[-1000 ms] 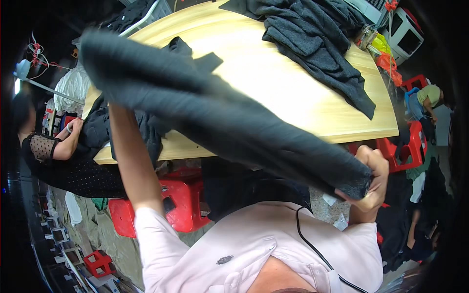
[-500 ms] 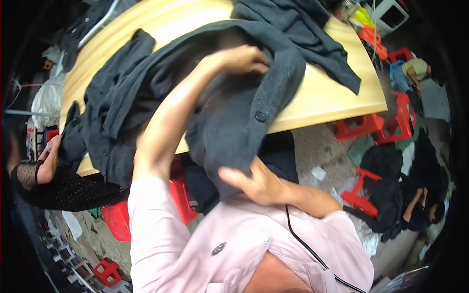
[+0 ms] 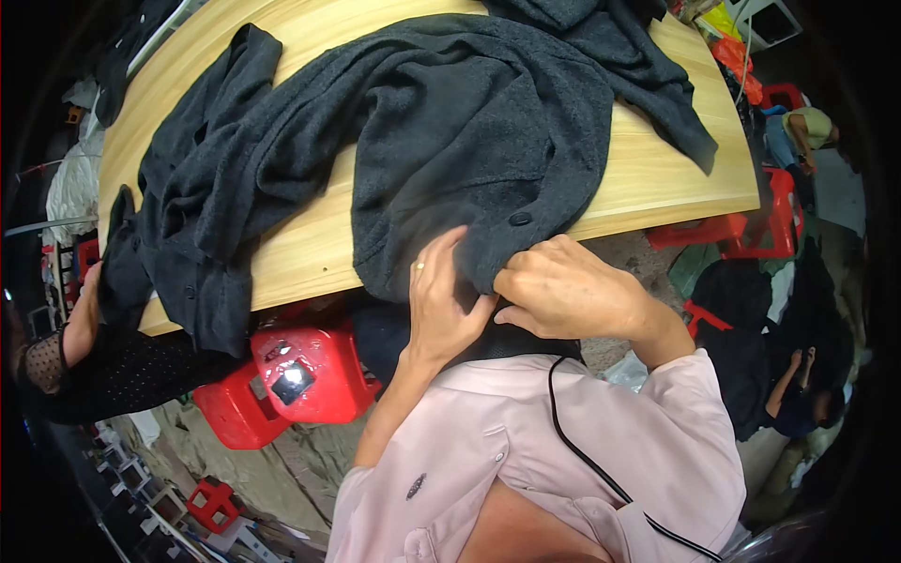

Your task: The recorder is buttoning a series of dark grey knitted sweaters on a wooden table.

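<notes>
A dark grey woollen coat (image 3: 441, 141) lies spread over the wooden table (image 3: 657, 178), its lower hem hanging off the near edge. My left hand (image 3: 441, 300), a ring on one finger, presses flat against the hem from the left. My right hand (image 3: 563, 291) pinches the same hem just below a dark button (image 3: 519, 219). Both hands meet at the table's near edge, in front of my pink shirt.
A second dark garment (image 3: 629, 56) lies at the table's far right. Red plastic stools (image 3: 300, 375) stand under the table. Another person's hand (image 3: 89, 310) in a black lace sleeve touches the coat's left end. More red stools (image 3: 741, 230) and people are at right.
The coat, held up in the air a second ago, has come down flat on the table. My left arm has lowered from its raised position and both hands now meet at the hem.
</notes>
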The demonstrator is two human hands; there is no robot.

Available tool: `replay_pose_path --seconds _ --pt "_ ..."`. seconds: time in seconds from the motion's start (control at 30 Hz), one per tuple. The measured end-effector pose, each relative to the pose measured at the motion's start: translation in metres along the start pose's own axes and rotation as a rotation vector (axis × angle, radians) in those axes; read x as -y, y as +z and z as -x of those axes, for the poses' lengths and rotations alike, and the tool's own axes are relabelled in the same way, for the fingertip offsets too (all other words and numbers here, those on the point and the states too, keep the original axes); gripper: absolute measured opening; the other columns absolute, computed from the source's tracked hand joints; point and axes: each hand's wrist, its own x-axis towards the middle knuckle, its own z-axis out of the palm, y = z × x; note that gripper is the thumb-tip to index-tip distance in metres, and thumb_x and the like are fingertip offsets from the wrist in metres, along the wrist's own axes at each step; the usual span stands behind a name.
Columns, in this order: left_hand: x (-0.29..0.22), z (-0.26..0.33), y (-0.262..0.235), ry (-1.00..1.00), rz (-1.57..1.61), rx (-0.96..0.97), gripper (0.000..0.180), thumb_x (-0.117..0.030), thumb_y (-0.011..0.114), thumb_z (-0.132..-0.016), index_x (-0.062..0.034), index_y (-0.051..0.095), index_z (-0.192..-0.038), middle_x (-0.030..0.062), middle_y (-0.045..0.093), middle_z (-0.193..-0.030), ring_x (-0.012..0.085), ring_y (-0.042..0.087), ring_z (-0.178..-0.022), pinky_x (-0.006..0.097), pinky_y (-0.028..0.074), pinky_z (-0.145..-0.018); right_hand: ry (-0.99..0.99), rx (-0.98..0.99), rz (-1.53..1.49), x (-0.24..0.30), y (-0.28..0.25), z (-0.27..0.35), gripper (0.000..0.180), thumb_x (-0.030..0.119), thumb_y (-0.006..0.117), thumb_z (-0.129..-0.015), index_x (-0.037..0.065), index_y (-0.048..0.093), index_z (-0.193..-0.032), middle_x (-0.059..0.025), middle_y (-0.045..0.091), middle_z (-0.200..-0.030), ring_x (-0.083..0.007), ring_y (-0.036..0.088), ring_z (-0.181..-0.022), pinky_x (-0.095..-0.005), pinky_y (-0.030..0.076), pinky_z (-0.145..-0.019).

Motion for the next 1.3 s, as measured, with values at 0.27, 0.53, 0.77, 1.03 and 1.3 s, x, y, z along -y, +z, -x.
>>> replay_pose_path --seconds 0.27,0.53,0.77,1.03,1.3 --pt "-0.022 -0.020 0.007 -0.198 0.612 0.077 0.043 -0.008 0.078 -0.097 0.0035 0.064 -0.136 0.0126 0.073 -0.123 0.0181 0.068 -0.112 0.034 0.056 -0.099 -0.072 -0.146 0.099 0.005 -0.025 -0.001 0.020 0.022 0.084 -0.094 0.005 0.075 -0.094 -0.0113 0.074 -0.082 -0.0329 0.076 -0.077 -0.0426 0.056 -0.066" --pt "-0.053 -0.021 -0.116 -0.129 0.476 0.957 0.029 -0.016 0.085 -0.091 0.0053 0.077 -0.110 0.0214 0.079 -0.096 0.0383 0.079 -0.090 0.040 0.059 -0.087 0.441 -0.505 0.466 -0.150 -0.004 -0.014 0.045 0.026 0.083 -0.092 0.004 0.066 -0.127 -0.0161 0.065 -0.122 -0.0397 0.065 -0.118 -0.0507 0.055 -0.106" --pt "-0.055 -0.026 -0.113 -0.137 0.203 0.835 0.036 -0.010 0.073 -0.090 0.0055 0.063 -0.121 0.0299 0.072 -0.094 0.0514 0.072 -0.088 0.054 0.056 -0.076 0.371 -0.684 0.719 -0.176 -0.003 -0.047 0.033 0.018 0.083 -0.081 0.009 0.064 -0.106 -0.0120 0.060 -0.107 -0.0325 0.065 -0.105 -0.0475 0.050 -0.089" --pt "-0.059 -0.043 -0.102 0.094 -0.004 0.607 0.040 -0.007 0.072 -0.086 0.0030 0.062 -0.123 0.0247 0.066 -0.109 0.0516 0.069 -0.095 0.057 0.058 -0.080 0.243 -0.705 0.986 -0.195 -0.043 -0.134 0.060 0.001 0.083 -0.076 0.012 0.064 -0.131 -0.0085 0.064 -0.120 -0.0279 0.065 -0.113 -0.0432 0.051 -0.090" --pt "0.038 -0.134 -0.025 0.346 -0.404 0.066 0.057 0.001 0.070 -0.085 -0.0075 0.065 -0.141 0.0246 0.054 -0.163 0.0477 0.051 -0.152 0.053 0.044 -0.125 -0.078 -0.643 0.760 -0.230 -0.025 -0.242 0.013 0.015 0.065 -0.098 0.007 0.073 -0.105 -0.0188 0.079 -0.107 -0.0375 0.078 -0.103 -0.0521 0.059 -0.089"
